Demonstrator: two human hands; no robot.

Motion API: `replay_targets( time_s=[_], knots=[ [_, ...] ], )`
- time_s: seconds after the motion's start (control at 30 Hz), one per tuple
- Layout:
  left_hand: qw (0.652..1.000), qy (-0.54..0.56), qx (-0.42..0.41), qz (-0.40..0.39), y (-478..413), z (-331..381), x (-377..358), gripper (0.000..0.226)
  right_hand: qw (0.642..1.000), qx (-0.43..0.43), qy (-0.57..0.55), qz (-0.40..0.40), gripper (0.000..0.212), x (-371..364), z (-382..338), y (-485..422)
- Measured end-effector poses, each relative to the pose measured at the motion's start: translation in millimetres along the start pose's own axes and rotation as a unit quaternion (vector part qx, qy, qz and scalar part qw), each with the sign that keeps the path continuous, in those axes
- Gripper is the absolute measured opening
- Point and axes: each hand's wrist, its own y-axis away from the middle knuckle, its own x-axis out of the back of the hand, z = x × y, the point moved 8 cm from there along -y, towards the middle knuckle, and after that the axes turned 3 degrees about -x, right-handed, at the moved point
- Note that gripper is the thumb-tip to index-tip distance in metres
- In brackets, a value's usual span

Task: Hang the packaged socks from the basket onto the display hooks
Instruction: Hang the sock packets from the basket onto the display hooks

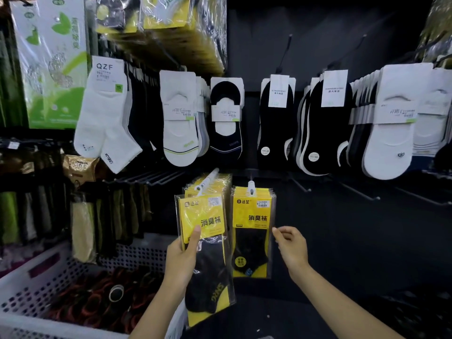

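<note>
Left hand (182, 261) clamps the sock packet (209, 272) near upright, just below the hook (208, 179) — right hand (291, 245) farther off, fingers loose, empty.

green leaf-print box (53, 62) upper left; white qzf socks (105, 113) just right; gold packet (79, 167) lower.

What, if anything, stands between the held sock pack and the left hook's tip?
Nothing visible does. The pack in the left hand sits just below the tip of the left hook. The hung packs lie behind that tip, farther back on the hook.
</note>
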Motion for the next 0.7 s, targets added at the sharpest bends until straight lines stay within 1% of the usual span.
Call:
replay_targets(
  time_s=[0.07, 0.1, 0.17, 0.23, 0.3, 0.37, 0.43, 0.53, 0.63, 0.7],
  knots=[
    [1.000, 0.008, 0.005, -0.022, 2, -2, -7, 0.045, 1.000, 0.013, 0.002, 0.017, 0.015, 8, 1, 8],
    [1.000, 0.009, 0.008, -0.027, 3, -2, -10, 0.044, 1.000, 0.021, -0.007, 0.009, 0.014, 8, -1, 13],
    [0.999, 0.019, 0.002, -0.039, 6, 2, -20, 0.034, 0.998, 0.036, -0.022, -0.036, 0.009, 3, -10, 24],
    [0.997, 0.040, -0.009, -0.071, 13, 8, -37, 0.027, 0.993, 0.050, -0.033, -0.098, 0.008, -6, -25, 38],
    [0.993, 0.044, -0.019, -0.107, 22, 15, -56, 0.031, 0.984, 0.051, -0.058, -0.160, 0.014, -16, -38, 52],
    [0.990, 0.047, -0.024, -0.130, 30, 20, -73, 0.032, 0.973, 0.044, -0.102, -0.203, 0.018, -22, -46, 63],
    [0.988, 0.059, -0.022, -0.141, 34, 22, -85, 0.025, 0.968, 0.043, -0.144, -0.203, 0.017, -19, -50, 67],
    [0.988, 0.079, -0.017, -0.133, 35, 21, -93, 0.018, 0.975, 0.047, -0.152, -0.153, 0.016, -6, -50, 61],
    [0.990, 0.074, -0.007, -0.122, 34, 16, -94, 0.018, 0.977, 0.043, -0.152, -0.143, 0.013, -2, -49, 54],
    [0.992, 0.072, 0.001, -0.108, 34, 10, -91, 0.023, 0.979, 0.046, -0.142, -0.141, 0.011, -5, -51, 49]
  ],
)
